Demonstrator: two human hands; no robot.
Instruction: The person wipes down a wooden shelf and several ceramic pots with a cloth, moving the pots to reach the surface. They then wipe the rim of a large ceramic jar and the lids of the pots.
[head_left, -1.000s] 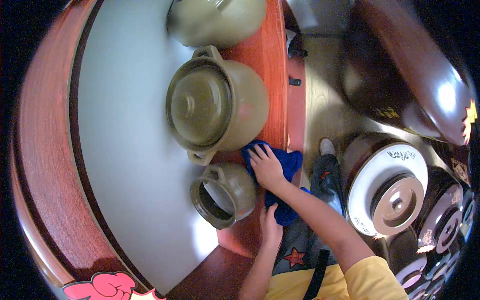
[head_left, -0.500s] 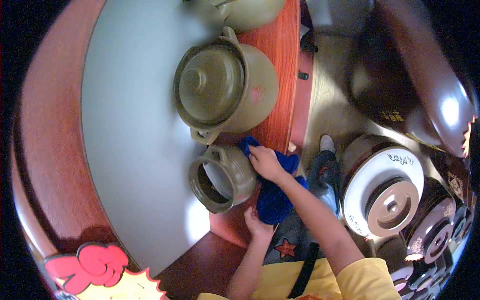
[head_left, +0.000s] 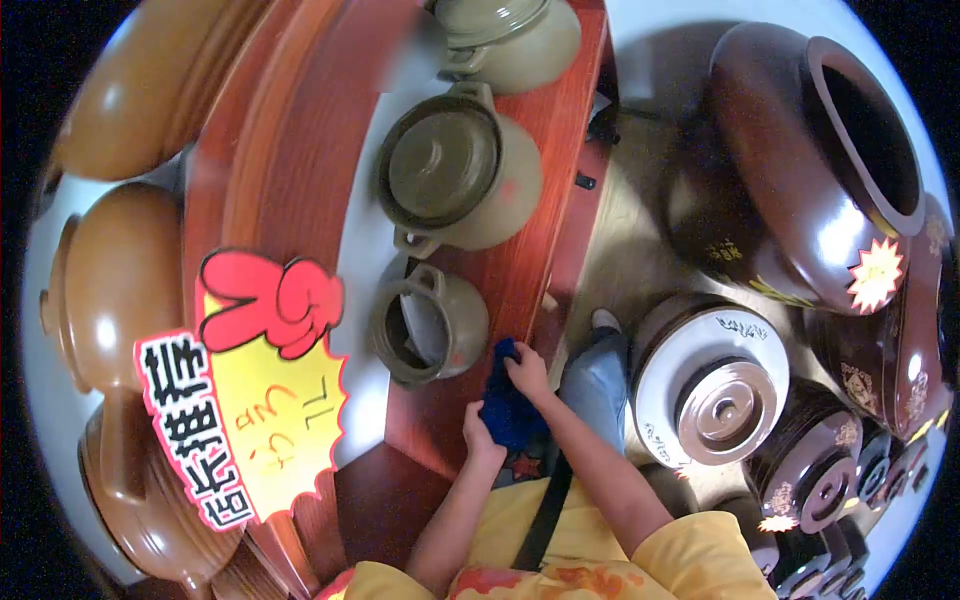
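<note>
Both of my hands have hold of a blue cloth, which hangs bunched in front of my body near the shelf's edge. My left hand grips its left side, while my right hand pinches its upper end. Just beyond them a small olive-brown pot stands lidless on the red wooden shelf, with a pale flat piece inside. Neither hand touches this pot. Behind it sits a larger lidded pot of the same colour.
Another lidded pot stands farther along the shelf. A yellow and red price sign sticks up at left, near several brown pots on an upper shelf. Large dark jars and a white-topped jar stand on the floor at right.
My right hand has drawn back from the small pot toward my body, bringing the cloth along. My left hand now grips the cloth too. The view has shifted, bringing the sign and upper-shelf pots into sight.
</note>
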